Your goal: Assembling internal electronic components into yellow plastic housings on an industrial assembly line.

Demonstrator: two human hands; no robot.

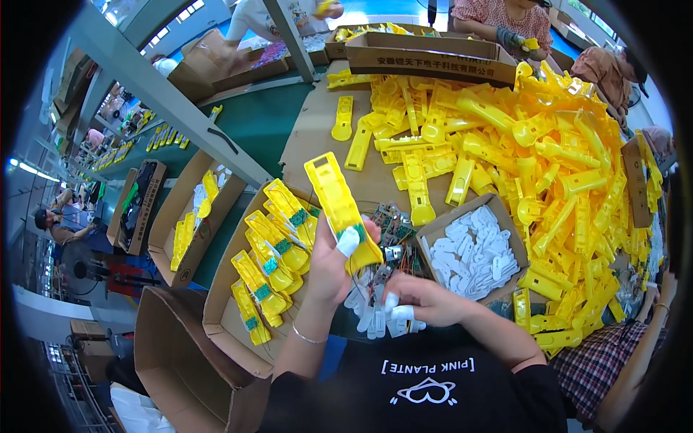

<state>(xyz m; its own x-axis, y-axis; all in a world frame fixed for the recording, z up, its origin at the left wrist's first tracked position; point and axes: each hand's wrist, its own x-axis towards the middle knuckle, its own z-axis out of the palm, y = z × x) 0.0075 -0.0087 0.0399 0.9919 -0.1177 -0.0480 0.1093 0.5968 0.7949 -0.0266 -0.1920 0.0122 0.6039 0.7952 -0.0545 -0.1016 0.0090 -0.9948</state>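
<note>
My left hand [330, 268] grips a yellow plastic shell [330, 189], held up at a slant, with a bit of green circuit board [362, 232] inside its lower end. White covers sit on some of my fingertips. Lower and to the right, my right hand [431, 301] has its fingers bent together over flat white plastic pieces [372, 322]; whether anything is pinched there is hidden. Small circuit boards with thin wires [393, 222] lie in a tangle just beyond both hands.
On the left, a cardboard box [216, 312] holds yellow shells fitted with green boards. A smaller box [501, 289] of white pieces stands right of my hands. A big heap of yellow shells [556, 180] covers the right side. Co-workers [505, 22] sit across the table.
</note>
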